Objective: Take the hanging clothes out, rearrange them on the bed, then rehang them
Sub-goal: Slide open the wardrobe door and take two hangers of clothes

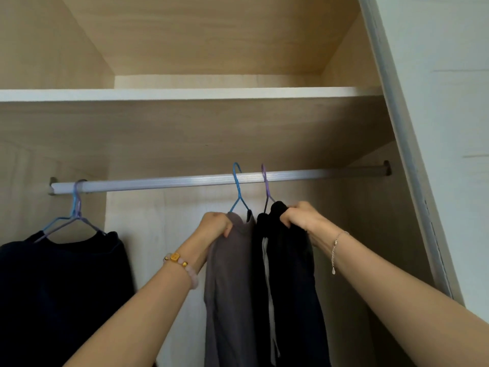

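A silver rail point(164, 182) runs across the wardrobe. A grey garment point(230, 282) hangs from a blue hanger point(237, 189) near the rail's middle. My left hand point(215, 223) grips its left shoulder. Right beside it a black garment point(288, 287) hangs from a purple hanger point(266, 185). My right hand point(299, 215) grips the top of the black garment. At the rail's far left, a dark navy garment point(60, 292) hangs on blue and purple hangers point(75, 215).
A white-edged shelf point(185, 94) spans the wardrobe above the rail. The wardrobe's wooden back panel point(164, 234) shows between the navy garment and the grey one. A pale door edge point(397, 128) slants down the right side.
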{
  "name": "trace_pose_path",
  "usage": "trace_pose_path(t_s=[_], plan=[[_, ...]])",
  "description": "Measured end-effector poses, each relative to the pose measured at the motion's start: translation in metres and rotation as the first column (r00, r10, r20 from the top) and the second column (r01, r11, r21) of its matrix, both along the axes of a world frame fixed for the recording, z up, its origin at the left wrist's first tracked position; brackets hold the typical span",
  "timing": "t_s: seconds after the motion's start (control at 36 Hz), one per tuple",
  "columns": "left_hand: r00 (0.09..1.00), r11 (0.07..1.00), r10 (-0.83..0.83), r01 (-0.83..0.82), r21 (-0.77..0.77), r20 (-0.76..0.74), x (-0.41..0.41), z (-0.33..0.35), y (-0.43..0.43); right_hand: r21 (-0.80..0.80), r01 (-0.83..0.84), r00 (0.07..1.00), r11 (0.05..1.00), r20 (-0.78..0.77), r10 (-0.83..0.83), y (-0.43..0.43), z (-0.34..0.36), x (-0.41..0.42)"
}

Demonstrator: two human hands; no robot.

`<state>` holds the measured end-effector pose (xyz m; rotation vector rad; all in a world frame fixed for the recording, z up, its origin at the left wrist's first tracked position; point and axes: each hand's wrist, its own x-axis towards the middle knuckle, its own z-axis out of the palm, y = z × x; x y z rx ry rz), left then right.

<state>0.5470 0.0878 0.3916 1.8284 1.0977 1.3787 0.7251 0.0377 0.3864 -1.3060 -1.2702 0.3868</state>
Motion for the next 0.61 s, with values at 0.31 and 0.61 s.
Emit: trace_pose_path(t_s=[0.31,0.61], plan=[[0.994,0.991,-0.036,0.022,0.135,0.099,-0.056,-0.006,-0.017,0.13,-0.183,0.983,0.975,0.013,0.183,-0.035,0.0,-0.033],[0.983,0.987,-0.16,0.16,0.011,0.091,-0.139,-0.121,-0.064,-0.027,-0.486,0.869,0.873,-0.121,0.48,-0.073,-0.109,-0.061]])
